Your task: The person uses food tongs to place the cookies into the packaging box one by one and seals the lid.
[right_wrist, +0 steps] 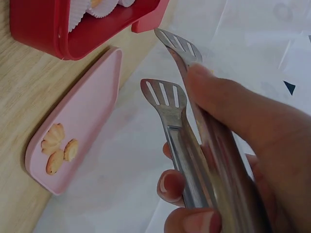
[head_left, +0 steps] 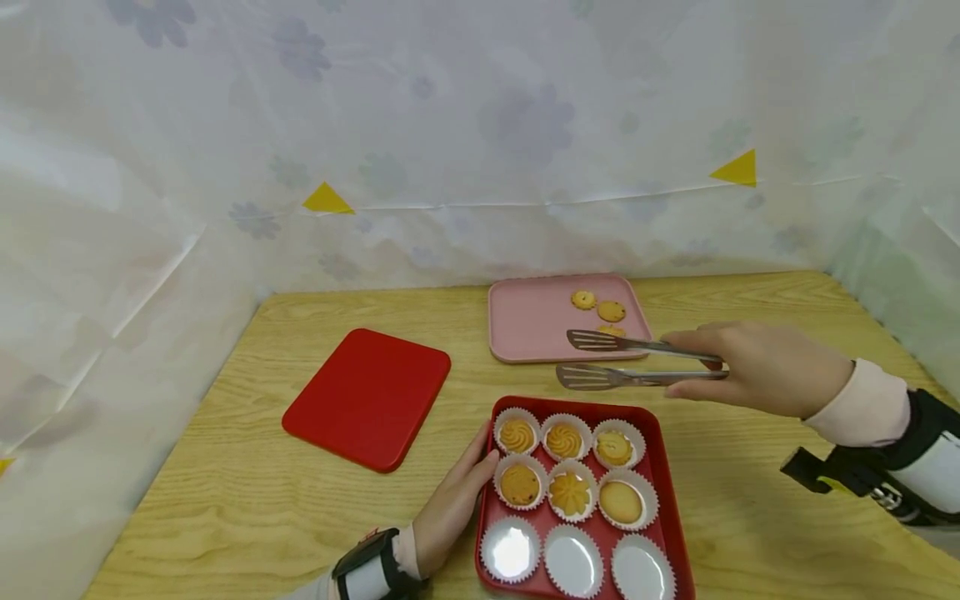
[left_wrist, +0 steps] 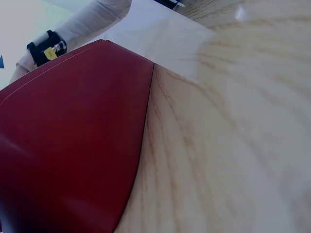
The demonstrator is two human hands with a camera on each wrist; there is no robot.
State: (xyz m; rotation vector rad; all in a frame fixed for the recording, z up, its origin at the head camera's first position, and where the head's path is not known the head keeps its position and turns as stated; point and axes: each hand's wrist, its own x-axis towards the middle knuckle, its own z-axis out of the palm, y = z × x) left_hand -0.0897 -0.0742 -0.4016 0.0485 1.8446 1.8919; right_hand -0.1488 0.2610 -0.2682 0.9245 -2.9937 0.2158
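Note:
My right hand [head_left: 765,367] grips metal tongs [right_wrist: 187,160], thumb on one arm and fingers on the other. Their slotted tips are spread apart with nothing between them, over the table between the pink tray [head_left: 525,321] and the red box [head_left: 663,467]. Three cookies [right_wrist: 54,145] lie at the tray's right end. In the box, several white paper cups hold cookies [head_left: 567,493] in the back and middle rows; the three front cups [head_left: 573,562] are empty. Against the box's left wall rests my left hand [head_left: 450,508], fingers extended along it.
A red square lid [head_left: 367,400] lies on the wooden table [head_left: 247,467], left of the box. Patterned white sheeting [head_left: 450,125] with yellow triangles hangs behind the table and at both sides.

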